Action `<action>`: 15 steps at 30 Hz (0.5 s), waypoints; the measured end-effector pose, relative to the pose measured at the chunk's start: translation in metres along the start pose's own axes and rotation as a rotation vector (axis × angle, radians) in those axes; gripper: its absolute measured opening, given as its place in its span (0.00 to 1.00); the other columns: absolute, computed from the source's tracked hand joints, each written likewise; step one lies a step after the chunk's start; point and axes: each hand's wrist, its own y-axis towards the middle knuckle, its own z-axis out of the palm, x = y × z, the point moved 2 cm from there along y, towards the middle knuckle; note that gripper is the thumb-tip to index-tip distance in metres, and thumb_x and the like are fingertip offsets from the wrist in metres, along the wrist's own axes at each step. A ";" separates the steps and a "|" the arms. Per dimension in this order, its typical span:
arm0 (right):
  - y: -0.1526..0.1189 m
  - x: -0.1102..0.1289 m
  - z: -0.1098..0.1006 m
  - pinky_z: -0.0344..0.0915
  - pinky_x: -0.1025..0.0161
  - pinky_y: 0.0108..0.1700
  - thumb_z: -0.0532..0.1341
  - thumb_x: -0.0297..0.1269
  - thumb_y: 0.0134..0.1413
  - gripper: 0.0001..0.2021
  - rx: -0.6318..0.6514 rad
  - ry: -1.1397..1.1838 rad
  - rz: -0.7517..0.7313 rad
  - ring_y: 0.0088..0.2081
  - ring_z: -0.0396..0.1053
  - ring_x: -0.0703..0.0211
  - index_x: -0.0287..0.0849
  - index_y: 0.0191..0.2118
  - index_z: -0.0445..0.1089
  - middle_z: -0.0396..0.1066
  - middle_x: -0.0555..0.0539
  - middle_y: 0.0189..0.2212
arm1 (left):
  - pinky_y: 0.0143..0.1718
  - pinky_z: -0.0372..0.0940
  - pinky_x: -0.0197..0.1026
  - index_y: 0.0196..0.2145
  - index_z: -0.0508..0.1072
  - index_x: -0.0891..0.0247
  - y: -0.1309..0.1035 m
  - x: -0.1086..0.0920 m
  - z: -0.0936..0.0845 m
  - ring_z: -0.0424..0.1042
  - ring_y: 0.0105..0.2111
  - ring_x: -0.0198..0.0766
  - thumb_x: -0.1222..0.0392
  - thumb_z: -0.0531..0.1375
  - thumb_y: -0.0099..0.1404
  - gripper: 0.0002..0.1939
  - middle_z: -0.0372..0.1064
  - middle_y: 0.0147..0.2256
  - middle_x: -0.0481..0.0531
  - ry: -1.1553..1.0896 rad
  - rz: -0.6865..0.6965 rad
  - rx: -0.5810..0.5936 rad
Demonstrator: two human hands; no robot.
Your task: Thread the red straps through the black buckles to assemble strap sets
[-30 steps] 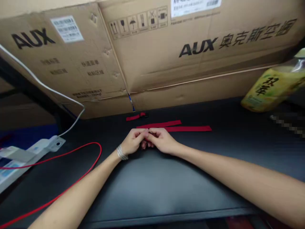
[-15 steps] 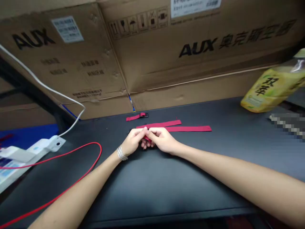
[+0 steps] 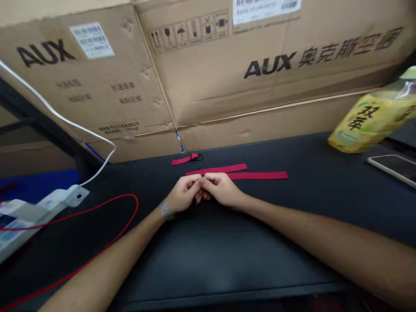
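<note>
My left hand (image 3: 184,193), with a silvery bracelet at the wrist, is closed in a pinch. My right hand (image 3: 222,190) meets it fingertip to fingertip, also pinched. Between them is a red strap, almost wholly covered by the fingers, with a small dark bit near the thumbs. Just behind the hands lie two flat red webbing strips, the upper one (image 3: 227,168) shorter and the lower one (image 3: 260,175) reaching farther right. Farther back rests a short red strap (image 3: 182,160) with a black ring or buckle (image 3: 197,157) at its right end.
Cardboard boxes (image 3: 208,95) wall off the back of the black table (image 3: 208,260). At right are a yellow-labelled bottle (image 3: 360,121) and a phone (image 3: 396,167). A white power strip (image 3: 48,206), a white cable (image 3: 65,119) and a red cord (image 3: 130,216) occupy the left.
My fingers have shifted slightly and closed tighter together, so the red strap seen between them half a second ago is now hidden. The strips on the table have not moved.
</note>
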 end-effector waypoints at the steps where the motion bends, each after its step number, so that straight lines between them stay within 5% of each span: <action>1: 0.000 0.000 0.000 0.57 0.69 0.23 0.58 0.58 0.51 0.24 0.007 0.003 0.001 0.19 0.61 0.68 0.38 0.24 0.65 0.67 0.51 0.17 | 0.18 0.58 0.32 0.25 0.67 0.68 0.001 0.002 0.000 0.60 0.16 0.27 0.41 0.54 0.61 0.24 0.66 0.20 0.49 -0.031 -0.017 -0.004; 8: 0.001 0.003 0.002 0.59 0.70 0.24 0.57 0.58 0.51 0.24 0.037 0.021 0.008 0.21 0.64 0.68 0.37 0.25 0.67 0.70 0.49 0.20 | 0.19 0.59 0.33 0.26 0.68 0.68 0.001 0.011 -0.005 0.62 0.17 0.29 0.46 0.56 0.61 0.20 0.67 0.20 0.50 -0.224 -0.073 -0.010; 15: 0.000 0.002 0.001 0.59 0.69 0.23 0.57 0.58 0.51 0.24 0.001 0.012 0.021 0.20 0.62 0.68 0.38 0.24 0.66 0.68 0.50 0.19 | 0.21 0.60 0.34 0.25 0.66 0.68 -0.002 0.005 -0.007 0.64 0.19 0.30 0.50 0.55 0.62 0.17 0.66 0.21 0.49 -0.083 -0.011 -0.004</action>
